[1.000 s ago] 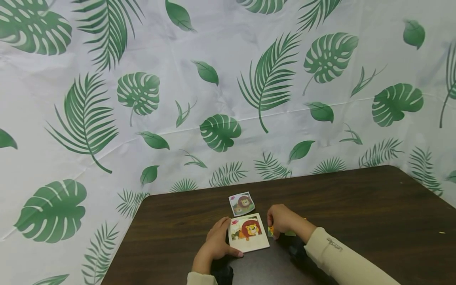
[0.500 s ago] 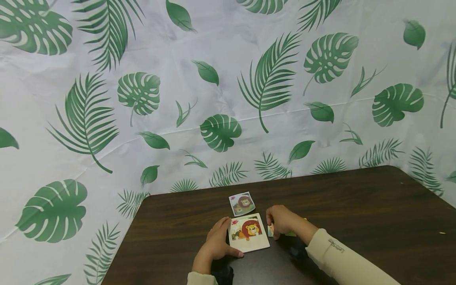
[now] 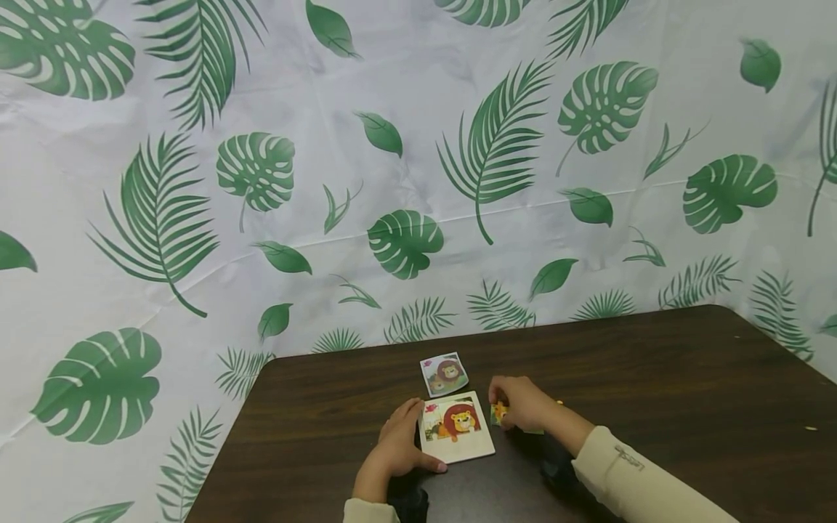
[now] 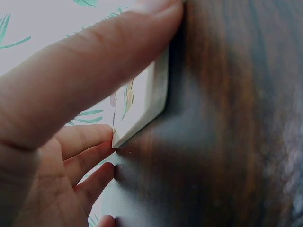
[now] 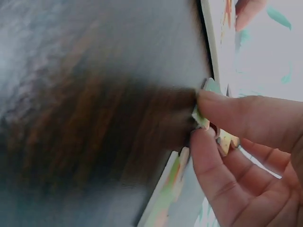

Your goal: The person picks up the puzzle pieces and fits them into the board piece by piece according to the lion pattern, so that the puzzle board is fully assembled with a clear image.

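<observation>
A square wooden puzzle board [image 3: 461, 449] lies on the dark table, with a lion picture partly filling its recess. My left hand [image 3: 397, 443] holds it along the left side, fingertips at the far left corner and thumb at the near edge. Just right of the board, my right hand [image 3: 523, 403] pinches a small colourful puzzle piece [image 3: 499, 412] between thumb and fingers. In the right wrist view that piece [image 5: 227, 142] is partly covered by the fingers. Another puzzle piece [image 5: 163, 201] lies on the table beside the hand.
Behind the board lies a printed card [image 3: 445, 373] with a lion picture. Below the right forearm more pieces show only in part. A white leaf-patterned cloth [image 3: 418, 181] hangs behind the dark wooden table [image 3: 654, 407].
The piece in my right hand shows a different face, orange and yellow now instead of pale. My right forearm has shifted slightly to the right. The left hand and board stay put.
</observation>
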A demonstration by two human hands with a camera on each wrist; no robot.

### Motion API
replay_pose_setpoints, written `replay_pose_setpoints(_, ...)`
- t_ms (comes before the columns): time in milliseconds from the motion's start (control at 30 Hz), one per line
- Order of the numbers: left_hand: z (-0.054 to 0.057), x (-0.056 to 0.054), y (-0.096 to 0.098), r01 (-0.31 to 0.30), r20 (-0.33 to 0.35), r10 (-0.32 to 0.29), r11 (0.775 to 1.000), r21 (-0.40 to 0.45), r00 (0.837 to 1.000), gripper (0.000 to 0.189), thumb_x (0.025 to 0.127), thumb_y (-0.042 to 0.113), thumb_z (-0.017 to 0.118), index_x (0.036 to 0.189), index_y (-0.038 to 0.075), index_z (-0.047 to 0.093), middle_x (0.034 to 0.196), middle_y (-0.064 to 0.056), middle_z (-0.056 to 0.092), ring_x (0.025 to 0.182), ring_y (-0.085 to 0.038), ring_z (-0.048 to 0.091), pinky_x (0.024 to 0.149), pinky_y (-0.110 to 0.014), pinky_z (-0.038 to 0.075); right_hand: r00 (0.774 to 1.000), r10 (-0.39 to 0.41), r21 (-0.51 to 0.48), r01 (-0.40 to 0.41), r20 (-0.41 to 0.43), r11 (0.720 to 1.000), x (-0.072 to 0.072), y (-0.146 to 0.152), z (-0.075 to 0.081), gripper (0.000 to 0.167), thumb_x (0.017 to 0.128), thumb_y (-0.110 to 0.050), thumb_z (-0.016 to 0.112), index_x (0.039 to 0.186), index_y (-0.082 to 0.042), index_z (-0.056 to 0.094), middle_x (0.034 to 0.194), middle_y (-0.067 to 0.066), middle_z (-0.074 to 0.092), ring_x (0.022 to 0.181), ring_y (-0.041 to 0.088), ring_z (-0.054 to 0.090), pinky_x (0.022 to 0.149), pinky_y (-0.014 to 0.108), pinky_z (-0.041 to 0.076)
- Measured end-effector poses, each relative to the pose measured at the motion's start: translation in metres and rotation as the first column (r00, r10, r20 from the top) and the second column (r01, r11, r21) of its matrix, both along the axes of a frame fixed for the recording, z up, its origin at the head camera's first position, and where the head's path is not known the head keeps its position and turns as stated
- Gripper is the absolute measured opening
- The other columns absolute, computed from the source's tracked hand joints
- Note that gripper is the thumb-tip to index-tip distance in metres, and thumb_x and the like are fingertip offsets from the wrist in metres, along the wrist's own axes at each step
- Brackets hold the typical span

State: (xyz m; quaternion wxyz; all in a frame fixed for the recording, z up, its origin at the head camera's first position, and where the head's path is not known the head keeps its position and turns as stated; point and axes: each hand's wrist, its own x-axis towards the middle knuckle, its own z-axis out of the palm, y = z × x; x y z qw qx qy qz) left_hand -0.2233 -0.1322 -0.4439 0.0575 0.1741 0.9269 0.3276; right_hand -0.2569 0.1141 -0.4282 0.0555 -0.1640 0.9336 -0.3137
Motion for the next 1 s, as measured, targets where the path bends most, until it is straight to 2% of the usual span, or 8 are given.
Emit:
replay_pose_setpoints(167,-0.0007,-0.0005,0.0003,-0.002,-0.005,0.002,1.000,-0.009,1.000,0.104,0.055,0.033,0.089,0.137,-0.004,0.037,0.140,-0.022,0.033,0.127,-0.043,0.029,0.098,-0.062,0.023,0.999,-0.028,-0.065,0.025,-0.044,0.998,-0.0014,0.0031,-0.0040,0.034,0.067,0.009,0.074,0.087,-0.010,0.054,0.074,0.001,0.050,0.065,0.015,0.047,0.056,0.031,0.043)
replay_pose_setpoints(300,-0.0023,-0.0007,0.0004,-0.003,-0.003,0.003,1.000,-0.008,1.000,0.104,0.055,0.033,0.089,0.137,-0.004,0.037,0.140,-0.022,0.033,0.127,-0.042,0.029,0.098,-0.062,0.023,0.998,-0.057,-0.129,0.054,-0.017,0.990,-0.0019,0.0042,-0.0058,0.032,0.069,0.010,0.073,0.089,-0.007,0.054,0.073,0.002,0.050,0.062,0.015,0.048,0.051,0.029,0.044)
replay_pose_setpoints(533,-0.0040,-0.0010,0.0007,-0.003,-0.012,0.003,1.000,-0.006,1.000,0.103,0.054,0.033,0.089,0.136,-0.003,0.038,0.140,-0.022,0.034,0.126,-0.042,0.030,0.097,-0.062,0.024,1.000,-0.002,-0.191,0.004,0.011,0.982,-0.0010,0.0068,-0.0040,0.022,0.072,0.008,0.071,0.085,-0.005,0.059,0.073,0.003,0.052,0.064,0.016,0.049,0.048,0.029,0.046)
replay_pose_setpoints(733,-0.0048,-0.0016,0.0002,-0.001,-0.016,0.001,1.000,-0.010,1.000,0.103,0.054,0.033,0.089,0.136,-0.003,0.038,0.139,-0.022,0.034,0.126,-0.042,0.030,0.097,-0.062,0.024,0.999,0.045,-0.232,-0.044,-0.003,0.972,-0.0002,0.0063,-0.0010,0.018,0.075,0.007,0.069,0.088,-0.004,0.063,0.073,0.002,0.053,0.064,0.016,0.050,0.050,0.028,0.047)
replay_pose_setpoints(1000,-0.0043,-0.0017,0.0000,0.001,-0.012,-0.001,1.000,-0.012,1.000,0.104,0.055,0.035,0.089,0.137,-0.003,0.037,0.140,-0.022,0.033,0.127,-0.042,0.030,0.097,-0.062,0.024,1.000,-0.004,-0.329,0.011,0.022,0.944,0.0024,0.0025,0.0030,0.018,0.077,0.010,0.065,0.091,-0.001,0.063,0.075,0.005,0.055,0.062,0.017,0.052,0.052,0.031,0.051)
